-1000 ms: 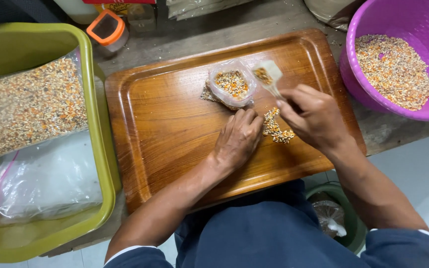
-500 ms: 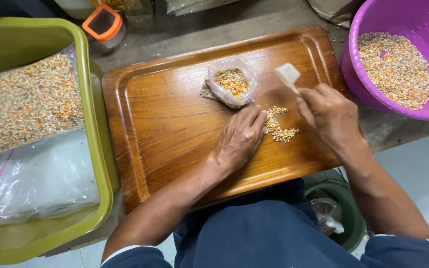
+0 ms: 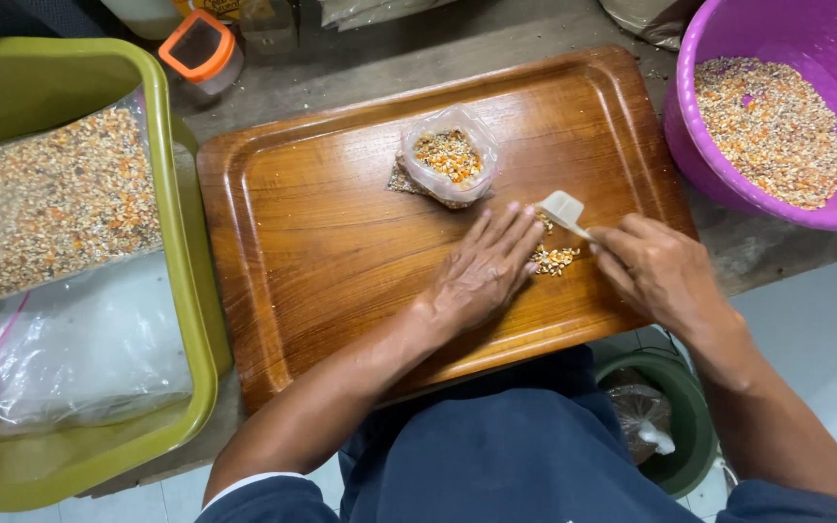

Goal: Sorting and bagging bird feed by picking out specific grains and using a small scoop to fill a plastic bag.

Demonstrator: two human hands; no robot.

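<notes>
A wooden tray lies in front of me. My left hand rests flat on it, fingers spread, against a small heap of mixed grain. My right hand grips a small pale plastic scoop, whose bowl is lowered at the far side of that heap. Just beyond my left fingertips stands a small clear bag, open at the top and partly filled with the same grain.
A purple tub holding grain sits at the right. At the left a green basin holds filled clear bags. An orange-lidded jar stands behind the tray. A green bin is on the floor by my knee.
My right hand moved the scoop away from the bag's mouth, swung it out to the right, then brought it down to the loose heap. The left hand stayed flat on the tray.
</notes>
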